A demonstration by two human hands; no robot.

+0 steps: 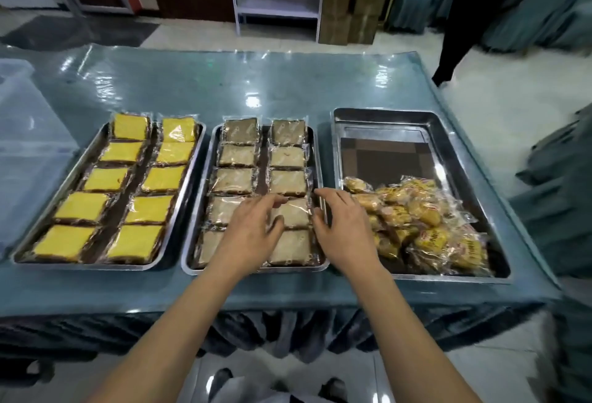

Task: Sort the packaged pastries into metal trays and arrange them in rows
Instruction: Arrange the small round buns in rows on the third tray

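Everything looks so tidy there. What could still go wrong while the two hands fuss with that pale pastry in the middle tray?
The left hand and right hand touch the pale pastry packed close among its neighbours; a nudge might skew the finished rows. The far packs overhang the middle tray rim and could slip off. The loose yellow packets are heaped in the right tray and could slide when picked from.

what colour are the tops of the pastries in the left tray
Bright yellow tops on the pastries in the left tray, seen in the head view.

No text can be read anywhere. The yellow pastry packets (pixel 429 236) piled in the right-hand tray (pixel 448 152) carry red printed markings, but these are too blurred to make out as words or a brand.
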